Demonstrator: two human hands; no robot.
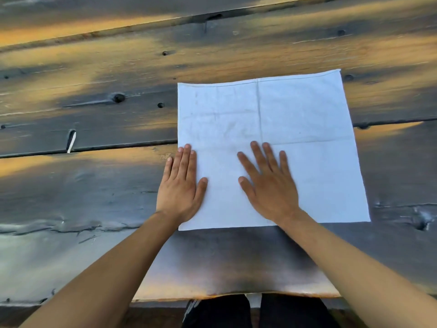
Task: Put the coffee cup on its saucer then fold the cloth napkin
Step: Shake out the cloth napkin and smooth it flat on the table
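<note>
Two bare hands lie flat on a white cloth napkin point(295, 138) spread out as one unfolded square on the table point(94, 185). The left hand point(181, 185) presses the napkin's left edge, fingers straight and close together, the outer fingers partly over bare wood. The right hand point(269, 183) rests palm down near the napkin's lower middle, fingers straight and spread; neither hand grasps anything. Faint crease lines cross the woven fabric, one running up and down and one side to side, and a narrow stitched hem runs along the far edge. No writing or label can be read on it. Rough, weathered planks form the table, dark grey with worn amber patches, round knots, cracks and long gaps between boards. Dark trousers point(227, 311) show below the near edge.
</note>
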